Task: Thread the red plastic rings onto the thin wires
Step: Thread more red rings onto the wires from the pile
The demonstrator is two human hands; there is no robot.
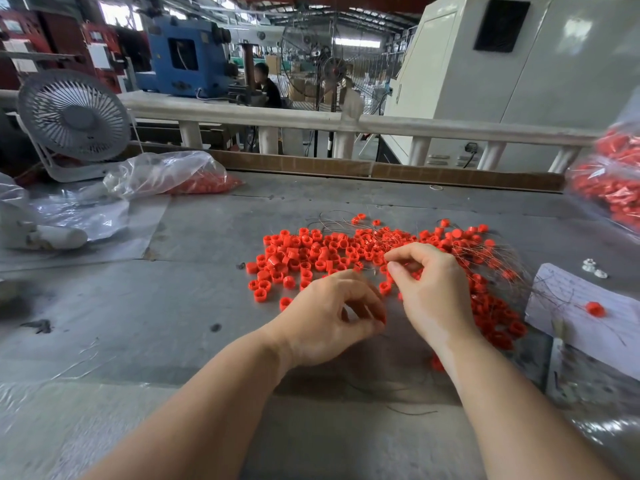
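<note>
Red rings [311, 252] lie heaped; left hand [332, 320] grip pinches one, right hand [429, 289] pinches wire; paper [585, 306] writing unreadable.

One view only, from the camera on my head. It looks forward and down across the grey table [194, 237], wide-angled, so the railing [311, 121] at the far edge bows. Nearest the lens: my two forearms, entering from the bottom edge. My left hand [332, 317] and right hand [429, 285] sit close, near the middle of the frame, over the red rings [301, 251]. Upper part of the frame: the workshop beyond the table, with a desk fan [74, 116] at far left.
</note>
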